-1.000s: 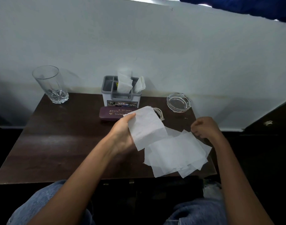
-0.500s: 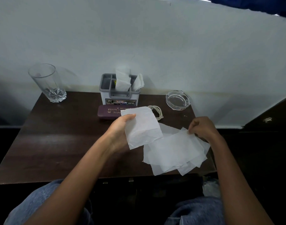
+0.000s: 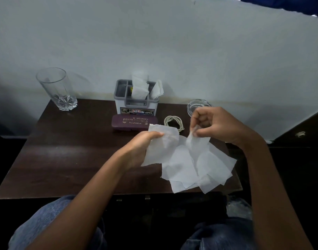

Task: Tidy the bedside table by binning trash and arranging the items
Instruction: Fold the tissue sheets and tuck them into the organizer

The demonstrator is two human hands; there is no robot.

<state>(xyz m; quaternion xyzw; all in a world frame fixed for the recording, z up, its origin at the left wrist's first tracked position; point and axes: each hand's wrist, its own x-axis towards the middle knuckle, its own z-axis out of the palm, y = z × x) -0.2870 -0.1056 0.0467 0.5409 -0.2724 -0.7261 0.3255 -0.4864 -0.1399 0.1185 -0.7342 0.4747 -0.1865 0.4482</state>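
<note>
- Dark bedside table (image 3: pixel 64 159) against a pale wall.
- Left hand (image 3: pixel 142 148) pinches one tissue (image 3: pixel 160 148).
- Right hand (image 3: pixel 215 125) pinches, seemingly, another sheet (image 3: pixel 196 143) off the near-right pile (image 3: pixel 199 170).

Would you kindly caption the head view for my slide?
Left hand holds one tissue; right hand pinches another from the pile.

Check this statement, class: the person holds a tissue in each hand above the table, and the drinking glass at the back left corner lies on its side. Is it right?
Not quite. The head view shows the drinking glass standing upright at the table's back left corner, not lying on its side. The rest holds: the left hand and right hand each hold a tissue above the table.
</note>
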